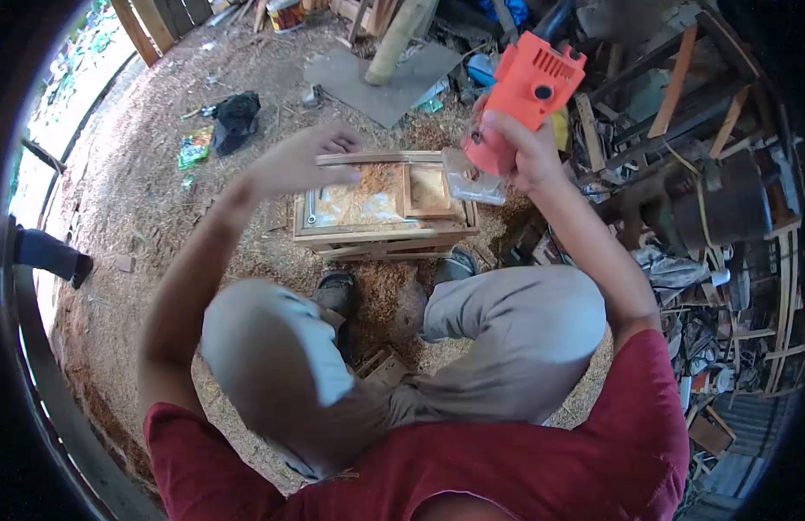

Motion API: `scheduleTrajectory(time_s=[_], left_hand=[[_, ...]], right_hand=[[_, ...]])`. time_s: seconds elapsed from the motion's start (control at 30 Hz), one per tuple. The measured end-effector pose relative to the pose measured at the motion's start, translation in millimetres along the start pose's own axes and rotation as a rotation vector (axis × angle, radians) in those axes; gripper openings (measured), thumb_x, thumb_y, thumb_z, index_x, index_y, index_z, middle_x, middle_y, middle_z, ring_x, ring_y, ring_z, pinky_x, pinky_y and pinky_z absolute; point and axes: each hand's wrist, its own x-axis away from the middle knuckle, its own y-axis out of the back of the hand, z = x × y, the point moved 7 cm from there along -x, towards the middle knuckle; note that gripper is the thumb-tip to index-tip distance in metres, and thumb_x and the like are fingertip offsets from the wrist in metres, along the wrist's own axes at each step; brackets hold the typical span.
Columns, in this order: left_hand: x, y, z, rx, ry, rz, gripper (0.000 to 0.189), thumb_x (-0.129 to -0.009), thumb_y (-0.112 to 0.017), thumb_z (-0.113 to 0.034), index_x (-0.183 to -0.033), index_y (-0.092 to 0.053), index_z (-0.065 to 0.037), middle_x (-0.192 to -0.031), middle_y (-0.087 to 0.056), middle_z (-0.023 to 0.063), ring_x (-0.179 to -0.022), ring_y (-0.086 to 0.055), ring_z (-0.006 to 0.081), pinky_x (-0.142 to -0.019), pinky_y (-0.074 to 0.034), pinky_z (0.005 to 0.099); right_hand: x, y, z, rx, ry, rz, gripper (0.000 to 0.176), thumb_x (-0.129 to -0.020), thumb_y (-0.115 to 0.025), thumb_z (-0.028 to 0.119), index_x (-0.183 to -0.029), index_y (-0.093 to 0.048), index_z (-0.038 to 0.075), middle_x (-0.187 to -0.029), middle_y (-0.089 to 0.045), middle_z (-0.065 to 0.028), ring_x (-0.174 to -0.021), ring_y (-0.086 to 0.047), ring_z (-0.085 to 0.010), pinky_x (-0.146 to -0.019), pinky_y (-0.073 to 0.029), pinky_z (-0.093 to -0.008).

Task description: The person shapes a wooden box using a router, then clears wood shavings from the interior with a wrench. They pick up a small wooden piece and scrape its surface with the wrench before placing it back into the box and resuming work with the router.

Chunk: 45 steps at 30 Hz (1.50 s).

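My right hand (526, 149) is wrapped round an orange trim router (534, 82), held up to the right of a low wooden workbench box (385, 233). The router's clear base plate (474, 184) overlaps the box's right end in this view. My left hand (303, 161) is over the box's far left corner, slightly blurred. Its fingers and thumb are apart, on either side of the end of a narrow wooden strip (385, 158). A small rectangular wooden frame (428, 211) lies on the box top among sawdust. Along the left side rests a wrench (311, 207).
Wood shavings cover the ground (142, 217). A black bag (237, 120) and a green packet (194, 148) lie at left. Behind the box is a flat grey sheet (350, 82) with a wooden post on it. Scrap wood and clutter (706, 286) fill the right side. My feet flank the shavings below the box.
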Motion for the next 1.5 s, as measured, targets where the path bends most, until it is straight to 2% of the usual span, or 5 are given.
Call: scheduleTrajectory(time_s=[0.2, 0.33, 0.43, 0.53, 1.5], left_hand=[[-65.0, -99.9, 79.5, -0.099, -0.109, -0.034, 0.127, -0.067, -0.092, -0.053, -0.163, -0.023, -0.006, -0.166, -0.028, 0.0221, -0.152, -0.031, 0.041, -0.123, -0.032, 0.0498], [-92.0, -134.8, 105.6, -0.09, -0.099, -0.153, 0.143, -0.056, -0.094, -0.055, -0.164, -0.016, -0.005, -0.167, -0.023, 0.0236, -0.154, -0.025, 0.0433, -0.128, -0.024, 0.0506], [-104.2, -137.0, 107.5, -0.098, -0.188, -0.193, 0.14, -0.057, -0.093, -0.054, -0.159, -0.018, 0.005, -0.163, -0.028, 0.0279, -0.154, -0.025, 0.0407, -0.129, -0.02, 0.0484], [-107.4, -142.5, 115.5, -0.075, -0.163, -0.237, 0.134, -0.055, -0.094, -0.043, -0.161, -0.022, -0.004, -0.164, -0.028, 0.0255, -0.154, -0.026, 0.0426, -0.128, -0.023, 0.051], [-98.8, -139.4, 129.5, 0.104, -0.27, -0.31, 0.13, -0.054, -0.091, -0.022, -0.161, -0.019, -0.002, -0.151, -0.045, 0.0266, -0.14, -0.047, 0.0417, -0.118, -0.041, 0.0456]], right_hand=[[-0.8, 11.9, -82.9, 0.132, 0.016, 0.043, 0.042, -0.085, -0.075, 0.008, -0.121, -0.056, 0.001, -0.11, -0.065, -0.0094, -0.103, -0.068, -0.0204, -0.088, -0.059, -0.0388], [5.0, 18.5, -132.3, 0.078, 0.071, 0.12, 0.055, -0.084, -0.074, 0.003, -0.13, -0.045, 0.004, -0.116, -0.06, -0.0118, -0.111, -0.064, -0.0253, -0.093, -0.056, -0.0411], [11.7, 20.8, -153.9, 0.044, 0.054, 0.154, 0.066, -0.083, -0.074, 0.002, -0.137, -0.036, 0.008, -0.116, -0.058, -0.0143, -0.115, -0.061, -0.0292, -0.097, -0.054, -0.05], [10.1, 21.6, -163.3, 0.093, 0.087, 0.204, 0.071, -0.083, -0.076, 0.002, -0.14, -0.034, 0.01, -0.117, -0.058, -0.0149, -0.113, -0.061, -0.03, -0.094, -0.055, -0.0532], [17.7, -2.2, -178.5, 0.13, 0.217, 0.215, 0.066, -0.082, -0.082, 0.012, -0.138, -0.048, 0.01, -0.114, -0.065, -0.0158, -0.108, -0.065, -0.0381, -0.099, -0.051, -0.0595]])
